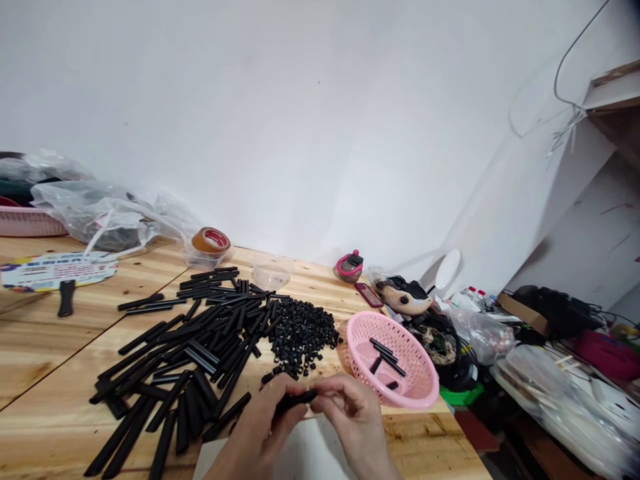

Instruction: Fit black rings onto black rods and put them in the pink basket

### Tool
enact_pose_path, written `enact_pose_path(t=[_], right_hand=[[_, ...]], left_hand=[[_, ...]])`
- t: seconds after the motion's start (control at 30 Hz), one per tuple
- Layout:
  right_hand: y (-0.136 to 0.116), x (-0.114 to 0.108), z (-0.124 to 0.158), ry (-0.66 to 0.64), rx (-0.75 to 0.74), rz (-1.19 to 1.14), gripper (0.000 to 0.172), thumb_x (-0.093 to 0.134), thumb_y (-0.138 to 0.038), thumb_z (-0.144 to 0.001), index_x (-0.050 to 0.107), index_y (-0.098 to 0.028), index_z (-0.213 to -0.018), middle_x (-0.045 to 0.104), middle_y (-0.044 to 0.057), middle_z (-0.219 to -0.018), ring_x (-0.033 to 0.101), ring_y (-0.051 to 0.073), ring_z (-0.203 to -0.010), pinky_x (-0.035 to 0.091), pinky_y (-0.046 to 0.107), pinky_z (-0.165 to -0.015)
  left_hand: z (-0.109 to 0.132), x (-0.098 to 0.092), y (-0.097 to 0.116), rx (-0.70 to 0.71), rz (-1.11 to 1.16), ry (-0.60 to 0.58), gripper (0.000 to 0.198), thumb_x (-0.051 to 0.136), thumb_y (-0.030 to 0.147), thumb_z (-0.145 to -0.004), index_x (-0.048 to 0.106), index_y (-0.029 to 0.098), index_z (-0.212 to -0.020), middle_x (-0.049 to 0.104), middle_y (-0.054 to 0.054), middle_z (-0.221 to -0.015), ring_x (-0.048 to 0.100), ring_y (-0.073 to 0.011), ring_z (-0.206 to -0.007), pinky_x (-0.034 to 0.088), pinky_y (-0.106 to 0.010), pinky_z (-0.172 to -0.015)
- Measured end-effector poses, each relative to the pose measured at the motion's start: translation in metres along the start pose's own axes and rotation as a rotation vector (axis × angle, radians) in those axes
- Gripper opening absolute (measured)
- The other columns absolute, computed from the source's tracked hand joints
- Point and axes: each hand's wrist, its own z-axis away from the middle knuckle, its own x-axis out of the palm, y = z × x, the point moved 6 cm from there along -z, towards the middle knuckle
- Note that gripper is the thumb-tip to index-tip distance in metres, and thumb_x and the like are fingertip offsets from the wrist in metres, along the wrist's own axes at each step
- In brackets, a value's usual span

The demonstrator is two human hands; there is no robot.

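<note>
Near the front edge of the wooden table, a short black tube (296, 400) lies between my hands. My left hand (265, 423) is closed round its length. The fingertips of my right hand (350, 417) pinch at its right end; whether they also hold a small ring there is hidden. Just beyond my hands sits a heap of small black rings (303, 333). Many loose black tubes (200, 347) are spread over the table to the left. To the right, a pink basket (433, 383) stands tilted with several black tubes in it.
A roll of brown tape (210, 240) and a clear plastic bowl (271, 275) stand toward the wall. A pink-lidded bottle (349, 267) and a phone (369, 295) are behind the basket. A paper fan (57, 272) lies far left. Bags and clutter crowd the right.
</note>
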Motion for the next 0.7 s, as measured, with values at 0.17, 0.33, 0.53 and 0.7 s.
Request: enact_pose_path(t=[0.17,0.33,0.53,0.7], right_hand=[[-0.002,0.0,-0.003,0.011,-0.075,-0.012,0.014,0.068,-0.016,-0.081,0.078,-0.024,-0.088,0.069,0.004,-0.085,0.065,0.017,-0.074,0.054,0.025,-0.064],[0.002,-0.003,-0.002,-0.039,-0.064,0.071,0.015,0.065,-0.017,-0.084,0.077,-0.024,-0.089,0.068,0.006,-0.089,0.064,0.019,-0.081,0.052,0.027,-0.068],[0.026,-0.008,0.001,-0.011,0.108,-0.126,0.007,0.076,-0.024,-0.077,0.074,-0.018,-0.078,0.067,0.003,-0.078,0.062,0.015,-0.068,0.048,0.025,-0.062],[0.041,-0.001,0.008,0.005,0.288,-0.414,0.023,0.085,-0.034,-0.068,0.072,-0.016,-0.077,0.072,0.004,-0.066,0.065,0.015,-0.061,0.051,0.026,-0.063]], left_hand=[[-0.004,0.006,-0.002,-0.12,0.105,-0.031,0.024,0.041,0.039,-0.099,0.059,0.024,-0.103,0.065,-0.001,-0.088,0.059,-0.0172,-0.081,0.046,-0.024,-0.073],[-0.008,0.008,-0.015,-0.231,0.175,-0.117,0.024,0.05,0.043,-0.094,0.058,0.021,-0.101,0.064,0.0,-0.08,0.049,-0.0119,-0.059,0.039,-0.02,-0.051],[-0.016,0.002,-0.026,-0.303,0.258,-0.09,0.031,0.068,0.047,-0.081,0.059,0.018,-0.086,0.058,0.003,-0.063,0.049,-0.011,-0.051,0.041,-0.02,-0.046],[-0.022,0.001,-0.017,-0.371,0.514,-0.068,0.036,0.077,0.043,-0.075,0.065,0.017,-0.097,0.067,-0.002,-0.082,0.057,-0.0116,-0.062,0.044,-0.022,-0.058]])
